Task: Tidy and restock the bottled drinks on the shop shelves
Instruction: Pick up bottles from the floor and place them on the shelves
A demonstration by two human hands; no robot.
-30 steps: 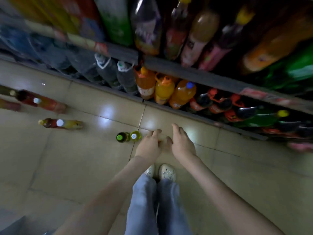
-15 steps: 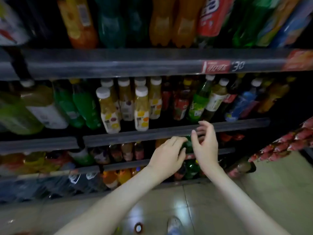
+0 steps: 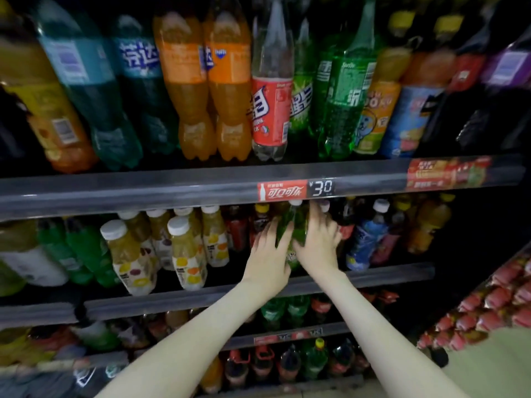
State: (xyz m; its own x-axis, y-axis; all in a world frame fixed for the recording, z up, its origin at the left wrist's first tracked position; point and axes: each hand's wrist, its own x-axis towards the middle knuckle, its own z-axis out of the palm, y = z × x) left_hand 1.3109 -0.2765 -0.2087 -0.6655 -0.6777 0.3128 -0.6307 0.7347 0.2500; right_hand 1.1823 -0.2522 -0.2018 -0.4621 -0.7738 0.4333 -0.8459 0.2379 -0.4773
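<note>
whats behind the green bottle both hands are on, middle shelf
The left hand and right hand hold the green bottle, and together they cover whatever stands straight behind it. Only a yellow-capped dark bottle shows just left of it.

above our left hand (image 3: pixel 270 254) and right hand (image 3: pixel 319 245): shelf rail (image 3: pixel 172 193) close | left: red bottles (image 3: pixel 237 228) | right: blue bottle (image 3: pixel 366 239) | between: green bottle (image 3: pixel 297 222) | toward us: open
</note>
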